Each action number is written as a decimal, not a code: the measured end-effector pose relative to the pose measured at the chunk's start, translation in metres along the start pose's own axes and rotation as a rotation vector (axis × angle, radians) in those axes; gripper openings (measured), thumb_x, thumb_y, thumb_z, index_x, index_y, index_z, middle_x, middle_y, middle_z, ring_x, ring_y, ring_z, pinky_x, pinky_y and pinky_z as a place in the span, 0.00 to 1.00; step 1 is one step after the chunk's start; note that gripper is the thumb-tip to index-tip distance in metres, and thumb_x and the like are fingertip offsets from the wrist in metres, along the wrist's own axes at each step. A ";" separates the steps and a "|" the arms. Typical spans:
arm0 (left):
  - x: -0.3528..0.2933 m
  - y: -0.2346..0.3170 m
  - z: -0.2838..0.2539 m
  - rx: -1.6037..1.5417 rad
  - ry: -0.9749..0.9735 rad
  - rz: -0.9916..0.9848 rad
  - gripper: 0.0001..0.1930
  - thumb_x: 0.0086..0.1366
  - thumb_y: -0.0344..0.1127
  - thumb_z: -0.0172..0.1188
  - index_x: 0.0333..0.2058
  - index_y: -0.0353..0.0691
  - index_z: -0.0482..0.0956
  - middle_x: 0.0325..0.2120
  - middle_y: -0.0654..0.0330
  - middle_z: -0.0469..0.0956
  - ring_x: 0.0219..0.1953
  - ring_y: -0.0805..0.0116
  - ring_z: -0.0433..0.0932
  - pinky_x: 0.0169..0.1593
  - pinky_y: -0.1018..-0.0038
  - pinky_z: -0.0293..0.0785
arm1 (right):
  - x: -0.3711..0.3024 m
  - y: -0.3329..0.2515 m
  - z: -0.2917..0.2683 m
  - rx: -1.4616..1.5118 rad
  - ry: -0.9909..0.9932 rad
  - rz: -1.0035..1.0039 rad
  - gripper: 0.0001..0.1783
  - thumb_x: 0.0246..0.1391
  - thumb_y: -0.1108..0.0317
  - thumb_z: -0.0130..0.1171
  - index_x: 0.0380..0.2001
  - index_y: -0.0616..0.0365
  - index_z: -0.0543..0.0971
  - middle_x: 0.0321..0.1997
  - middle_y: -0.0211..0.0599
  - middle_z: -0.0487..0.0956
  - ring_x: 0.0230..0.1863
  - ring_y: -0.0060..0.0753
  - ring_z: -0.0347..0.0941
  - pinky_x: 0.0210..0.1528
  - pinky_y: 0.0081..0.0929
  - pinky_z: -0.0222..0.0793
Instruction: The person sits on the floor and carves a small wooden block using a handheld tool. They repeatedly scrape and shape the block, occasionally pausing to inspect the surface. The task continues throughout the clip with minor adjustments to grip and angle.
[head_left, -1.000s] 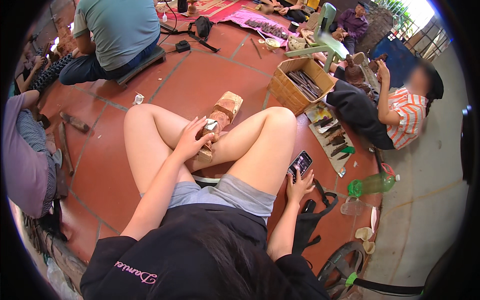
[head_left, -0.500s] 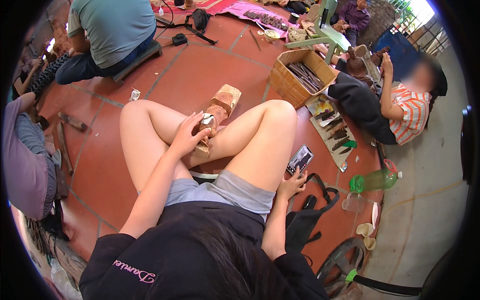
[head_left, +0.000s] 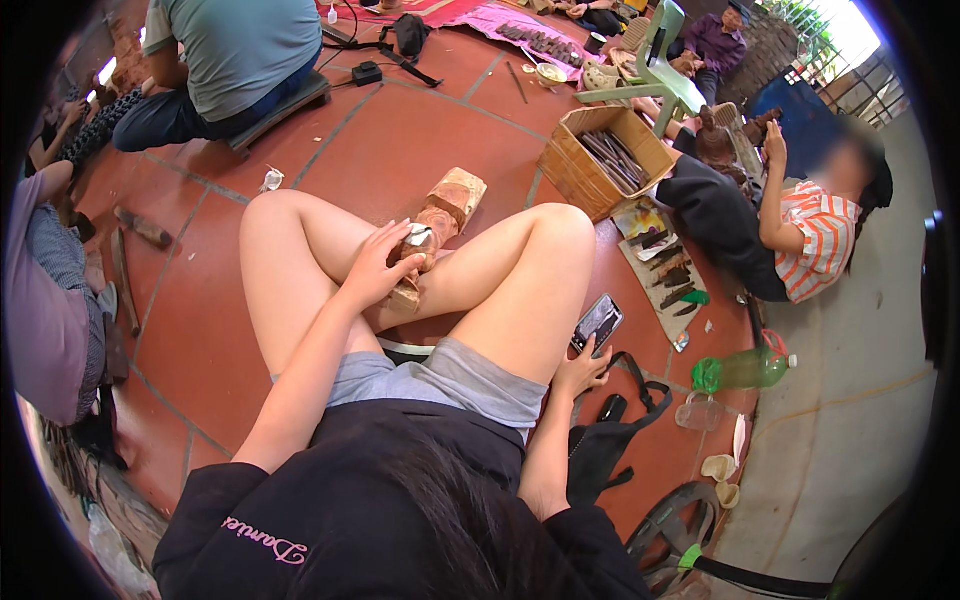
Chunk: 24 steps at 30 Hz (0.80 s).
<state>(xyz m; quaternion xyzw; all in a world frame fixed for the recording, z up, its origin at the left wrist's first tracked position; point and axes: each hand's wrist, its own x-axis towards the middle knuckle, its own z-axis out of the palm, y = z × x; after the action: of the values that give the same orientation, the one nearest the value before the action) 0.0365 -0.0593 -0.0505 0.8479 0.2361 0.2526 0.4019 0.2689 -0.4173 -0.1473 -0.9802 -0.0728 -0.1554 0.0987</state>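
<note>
Between my bent legs a carved block of reddish-brown wood (head_left: pixel 450 200) leans at a slant, its squared end pointing away from me. My left hand (head_left: pixel 382 268) is closed over its rounded near part. Under those fingers shows a small white and grey piece (head_left: pixel 419 236), perhaps folded sandpaper or cloth; I cannot tell which. Beside my right thigh my right hand (head_left: pixel 580 373) grips the lower end of a smartphone (head_left: pixel 599 324) with its screen lit. The palm side of this hand is hidden.
Right of my knee are a cardboard box (head_left: pixel 578 175) of thin tools and a mat (head_left: pixel 655 285) with carving tools. A green bottle (head_left: pixel 740 372), a black bag (head_left: pixel 600 450) and a fan (head_left: pixel 670 530) lie nearer. Seated people surround me; wooden mallets (head_left: pixel 125 280) lie left.
The view has shifted slightly. My left hand stays on the carved wood and my right hand stays at the smartphone, with hardly any movement.
</note>
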 end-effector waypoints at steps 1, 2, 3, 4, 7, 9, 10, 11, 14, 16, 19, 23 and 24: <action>0.000 0.000 0.000 0.010 0.001 -0.008 0.35 0.64 0.53 0.65 0.61 0.34 0.72 0.66 0.51 0.67 0.72 0.48 0.57 0.72 0.57 0.54 | 0.000 0.000 0.001 -0.026 0.015 0.001 0.43 0.50 0.38 0.65 0.66 0.45 0.69 0.72 0.51 0.56 0.72 0.49 0.56 0.69 0.63 0.44; 0.000 0.000 0.000 0.002 0.002 0.002 0.35 0.64 0.53 0.65 0.61 0.34 0.72 0.66 0.51 0.67 0.72 0.48 0.57 0.72 0.57 0.54 | 0.000 0.000 0.003 0.018 0.034 0.020 0.46 0.49 0.38 0.66 0.67 0.47 0.66 0.72 0.50 0.56 0.71 0.49 0.57 0.69 0.62 0.45; 0.000 -0.001 0.000 0.003 0.003 0.005 0.35 0.64 0.53 0.65 0.61 0.34 0.72 0.66 0.51 0.67 0.72 0.48 0.57 0.72 0.57 0.54 | 0.001 0.000 0.004 0.044 0.058 0.039 0.49 0.48 0.37 0.66 0.69 0.48 0.63 0.72 0.50 0.56 0.70 0.48 0.57 0.68 0.62 0.46; 0.000 -0.001 0.000 0.013 0.000 -0.003 0.35 0.64 0.53 0.65 0.62 0.34 0.72 0.66 0.51 0.67 0.72 0.48 0.58 0.72 0.57 0.54 | 0.003 0.000 0.005 0.069 0.083 0.059 0.52 0.47 0.37 0.67 0.70 0.50 0.60 0.71 0.49 0.56 0.70 0.48 0.58 0.68 0.62 0.47; 0.000 -0.001 -0.001 0.026 -0.004 0.000 0.35 0.64 0.53 0.65 0.62 0.34 0.72 0.66 0.51 0.67 0.72 0.48 0.58 0.72 0.57 0.54 | 0.012 -0.001 0.008 0.071 0.118 0.063 0.58 0.45 0.36 0.69 0.71 0.54 0.56 0.71 0.49 0.57 0.69 0.48 0.59 0.66 0.61 0.49; -0.001 -0.001 -0.001 0.030 -0.009 0.006 0.33 0.65 0.50 0.64 0.62 0.34 0.71 0.67 0.52 0.67 0.72 0.50 0.57 0.73 0.58 0.53 | 0.020 -0.001 0.009 0.161 0.102 0.098 0.59 0.43 0.41 0.72 0.72 0.53 0.54 0.71 0.48 0.57 0.70 0.47 0.58 0.66 0.61 0.49; -0.001 0.000 -0.001 0.044 -0.013 -0.003 0.32 0.65 0.48 0.64 0.62 0.35 0.71 0.67 0.52 0.66 0.72 0.51 0.57 0.73 0.58 0.52 | 0.025 0.000 0.010 0.202 0.085 0.162 0.60 0.43 0.42 0.74 0.72 0.52 0.53 0.71 0.48 0.56 0.70 0.47 0.57 0.66 0.62 0.49; -0.001 0.000 -0.001 0.031 -0.010 0.004 0.32 0.65 0.48 0.64 0.62 0.35 0.71 0.67 0.52 0.66 0.72 0.51 0.57 0.73 0.58 0.52 | 0.029 0.001 0.011 0.222 0.067 0.224 0.61 0.42 0.44 0.75 0.72 0.52 0.52 0.71 0.48 0.56 0.71 0.47 0.57 0.66 0.62 0.49; -0.001 0.001 -0.001 0.016 -0.003 0.006 0.33 0.65 0.50 0.64 0.62 0.35 0.71 0.67 0.52 0.67 0.72 0.50 0.57 0.73 0.58 0.52 | 0.040 0.008 0.017 0.284 0.108 0.321 0.65 0.39 0.48 0.79 0.74 0.52 0.50 0.71 0.46 0.56 0.73 0.47 0.53 0.65 0.62 0.48; -0.001 0.001 -0.001 0.012 -0.001 -0.011 0.35 0.64 0.54 0.64 0.62 0.34 0.72 0.67 0.51 0.67 0.72 0.49 0.57 0.72 0.57 0.53 | 0.046 0.012 0.020 0.282 0.173 0.343 0.62 0.41 0.48 0.78 0.73 0.52 0.52 0.72 0.47 0.56 0.73 0.47 0.54 0.66 0.64 0.46; 0.000 0.001 -0.001 0.015 0.001 -0.012 0.35 0.64 0.54 0.64 0.62 0.34 0.72 0.67 0.51 0.67 0.72 0.49 0.57 0.72 0.57 0.53 | 0.058 0.008 0.013 0.203 0.177 0.377 0.60 0.44 0.47 0.76 0.73 0.51 0.52 0.75 0.44 0.50 0.72 0.47 0.54 0.65 0.65 0.45; 0.000 -0.001 0.000 0.006 -0.001 -0.002 0.35 0.64 0.53 0.65 0.62 0.34 0.72 0.67 0.51 0.67 0.72 0.49 0.57 0.72 0.57 0.53 | 0.091 -0.037 -0.030 0.693 0.102 0.207 0.20 0.54 0.55 0.69 0.41 0.61 0.82 0.33 0.39 0.84 0.34 0.34 0.80 0.41 0.34 0.72; 0.000 -0.002 0.000 0.005 -0.004 -0.001 0.35 0.64 0.53 0.65 0.61 0.34 0.72 0.67 0.51 0.67 0.72 0.49 0.57 0.72 0.57 0.53 | 0.098 -0.058 -0.045 0.745 0.224 0.087 0.15 0.57 0.58 0.67 0.34 0.62 0.82 0.22 0.36 0.81 0.25 0.31 0.77 0.34 0.31 0.71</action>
<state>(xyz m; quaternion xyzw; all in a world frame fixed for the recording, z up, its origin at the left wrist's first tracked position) 0.0363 -0.0582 -0.0517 0.8493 0.2365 0.2502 0.4002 0.3380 -0.3596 -0.0641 -0.8563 -0.0716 -0.2201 0.4617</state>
